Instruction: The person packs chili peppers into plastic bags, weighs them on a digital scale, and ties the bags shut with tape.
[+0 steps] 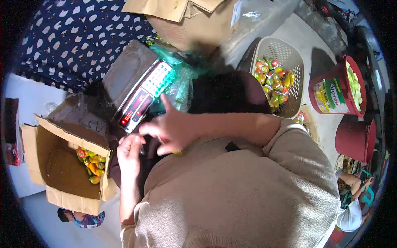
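Note:
My left hand (130,151) is closed in a pinch beside the scale; a small shiny, clear bit shows at its fingertips, too small to name. Close to its right, my right hand (178,129) reaches across my body with fingers spread, one pointing toward the scale's keypad. A little yellow piece (177,153) shows just below that hand; what it belongs to is hidden. The digital scale (128,78) has a grey pan, a lit red display and white keys. Against its right side lie green plastic bags (175,93).
At left, an open cardboard box (51,165) holds peppers (94,165). A perforated basket (297,62) at right contains bagged peppers (273,80). Beyond it stand a red bucket (331,84) of pale green produce and another red bucket (353,138). A large carton (194,29) stands ahead. Other people appear at the lower edges.

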The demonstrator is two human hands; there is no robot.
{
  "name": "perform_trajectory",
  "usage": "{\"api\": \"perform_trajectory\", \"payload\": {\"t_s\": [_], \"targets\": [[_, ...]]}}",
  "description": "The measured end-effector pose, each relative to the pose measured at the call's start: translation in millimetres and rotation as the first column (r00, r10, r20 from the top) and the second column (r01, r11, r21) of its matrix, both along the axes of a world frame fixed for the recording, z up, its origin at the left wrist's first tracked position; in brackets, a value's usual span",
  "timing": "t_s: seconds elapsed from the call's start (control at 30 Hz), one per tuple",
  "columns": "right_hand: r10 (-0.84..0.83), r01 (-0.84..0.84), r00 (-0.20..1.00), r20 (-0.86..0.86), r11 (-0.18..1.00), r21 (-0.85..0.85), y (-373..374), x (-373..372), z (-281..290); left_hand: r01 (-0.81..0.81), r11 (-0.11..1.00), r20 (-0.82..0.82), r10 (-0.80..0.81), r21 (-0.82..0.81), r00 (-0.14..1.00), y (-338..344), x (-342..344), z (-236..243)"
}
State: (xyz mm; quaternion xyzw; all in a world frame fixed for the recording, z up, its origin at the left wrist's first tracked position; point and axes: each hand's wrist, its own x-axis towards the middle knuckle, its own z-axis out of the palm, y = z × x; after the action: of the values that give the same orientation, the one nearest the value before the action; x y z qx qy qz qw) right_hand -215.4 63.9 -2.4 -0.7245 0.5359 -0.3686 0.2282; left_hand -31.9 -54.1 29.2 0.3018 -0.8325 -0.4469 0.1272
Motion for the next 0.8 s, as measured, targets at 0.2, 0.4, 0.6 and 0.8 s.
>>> {"api": "perform_trajectory", "payload": {"t_s": [0.2,0.4,0.6,0.8], "targets": [[-0.105,0.062,0.983,-0.153,0.963,-0.262,7.2,16.8,4.6,-0.044,0.992,-0.008,0.044,-0.115,0.999,-17.9,-2.2,-0.4],[-0.363,0.358,0.930,-0.055,0.930,-0.085,4.2,4.4,-16.4,-0.017,0.559,-0.106,-0.128,-0.829,0.986,-7.3,-45.0,-7.3],[-0.550,0.545,0.829,0.101,0.835,0.073,-5.7,13.6,-38.1,0.148,0.739,0.053,-0.150,-0.657,0.987,7.2,-64.5,-61.4],[-0.498,0.494,0.856,0.137,0.867,0.065,-9.0,23.6,-50.8,0.177,0.730,0.168,-0.086,-0.660,0.982,1.8,-68.7,-67.5]]}}
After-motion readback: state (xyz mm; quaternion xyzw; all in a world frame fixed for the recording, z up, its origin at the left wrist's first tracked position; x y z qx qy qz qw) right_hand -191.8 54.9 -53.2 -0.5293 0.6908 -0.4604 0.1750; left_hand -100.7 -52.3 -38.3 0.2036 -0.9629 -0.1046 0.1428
